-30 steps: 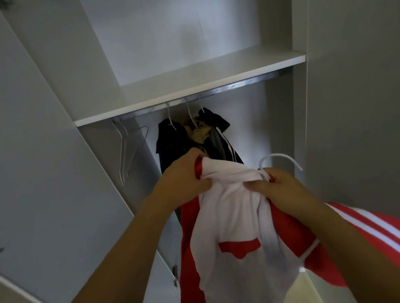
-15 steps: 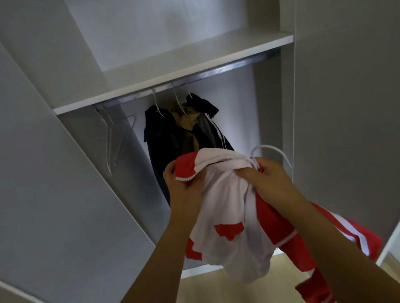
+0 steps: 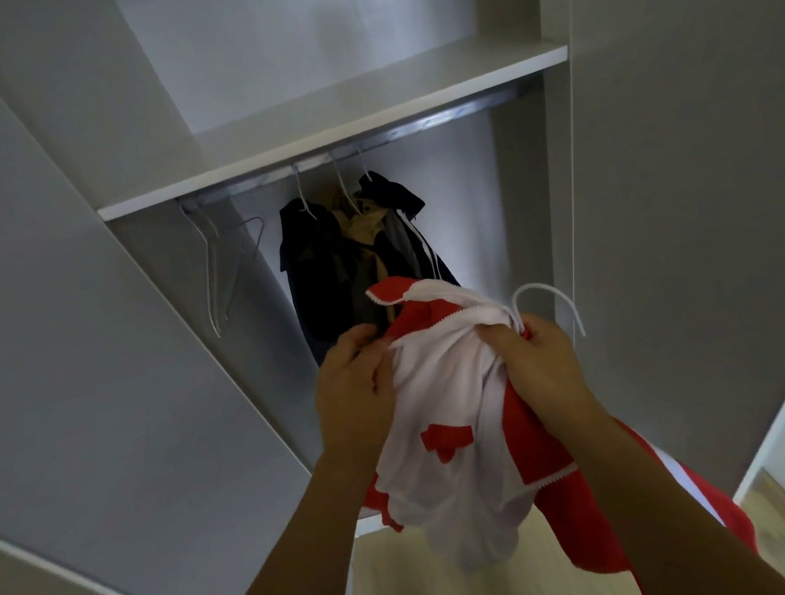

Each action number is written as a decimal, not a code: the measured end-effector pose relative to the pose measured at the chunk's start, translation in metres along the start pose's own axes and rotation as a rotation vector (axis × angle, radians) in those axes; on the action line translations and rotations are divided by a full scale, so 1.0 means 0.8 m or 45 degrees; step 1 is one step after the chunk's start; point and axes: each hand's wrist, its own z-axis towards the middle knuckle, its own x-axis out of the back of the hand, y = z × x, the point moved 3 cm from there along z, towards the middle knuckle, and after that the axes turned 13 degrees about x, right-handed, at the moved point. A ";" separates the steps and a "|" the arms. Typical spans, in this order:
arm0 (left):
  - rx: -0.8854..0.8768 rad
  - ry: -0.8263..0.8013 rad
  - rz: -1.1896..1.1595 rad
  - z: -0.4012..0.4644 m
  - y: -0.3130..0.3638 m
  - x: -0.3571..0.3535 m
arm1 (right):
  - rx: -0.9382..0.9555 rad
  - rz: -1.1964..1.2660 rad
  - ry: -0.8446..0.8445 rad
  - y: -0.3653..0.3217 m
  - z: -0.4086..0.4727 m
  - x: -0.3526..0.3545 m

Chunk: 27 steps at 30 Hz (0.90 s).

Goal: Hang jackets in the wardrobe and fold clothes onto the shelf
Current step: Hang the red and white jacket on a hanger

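I hold a red and white jacket (image 3: 453, 420) up in front of the open wardrobe. My left hand (image 3: 353, 393) grips its left side near the collar. My right hand (image 3: 535, 358) grips the bunched collar together with the neck of a white hanger (image 3: 549, 295), whose hook sticks up to the right. The rest of the hanger is hidden inside the cloth. The jacket's red sleeve with white stripes trails down at the lower right. The metal rail (image 3: 359, 145) runs under the white shelf (image 3: 331, 129), above and beyond my hands.
Dark and tan jackets (image 3: 354, 257) hang on the rail's middle. Empty white hangers (image 3: 224, 265) hang at its left end. Grey wardrobe doors (image 3: 59, 344) stand open on both sides. Pale wood floor (image 3: 396, 589) shows below.
My left hand slid down from the red collar edge to the jacket's side. The collar now stands higher, and the view has drawn slightly closer to the wardrobe.
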 end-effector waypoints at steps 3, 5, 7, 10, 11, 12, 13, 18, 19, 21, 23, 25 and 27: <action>0.121 -0.323 -0.084 0.001 -0.005 -0.004 | 0.003 -0.119 0.040 0.010 -0.001 0.004; 0.172 -0.680 -0.057 -0.001 -0.013 -0.013 | -0.022 -0.170 0.052 0.017 -0.002 0.007; 0.278 -0.936 -0.022 -0.005 -0.031 -0.020 | -0.042 -0.185 0.045 0.025 -0.005 0.009; 0.577 -0.984 -0.213 -0.014 -0.065 -0.023 | -0.082 -0.184 0.050 0.032 -0.009 0.014; 0.694 -0.978 -0.372 -0.019 -0.075 -0.022 | -0.092 -0.164 0.074 0.034 -0.009 0.017; 0.807 -0.966 -0.559 -0.026 -0.083 -0.021 | -0.096 -0.139 0.090 0.036 -0.010 0.020; 0.910 -0.934 -0.763 -0.032 -0.089 -0.020 | -0.091 -0.122 0.104 0.036 -0.010 0.022; 1.196 -0.614 -1.609 -0.028 -0.070 -0.027 | -0.145 -0.137 0.081 0.038 -0.012 0.014; 1.237 -0.536 -1.656 -0.020 -0.059 -0.027 | -0.127 -0.210 0.056 0.036 -0.014 0.012; 1.234 -0.449 -1.404 0.001 -0.034 -0.023 | -0.059 -0.245 0.038 0.032 -0.020 0.008; 1.157 -0.567 -1.007 0.022 -0.007 -0.021 | -0.025 -0.248 0.047 0.031 -0.026 0.004; 1.124 -0.781 -0.779 0.039 0.022 -0.020 | -0.019 -0.265 0.048 0.031 -0.029 0.000; 1.091 -0.804 -0.652 0.056 0.037 -0.022 | -0.009 -0.247 0.038 0.030 -0.034 -0.003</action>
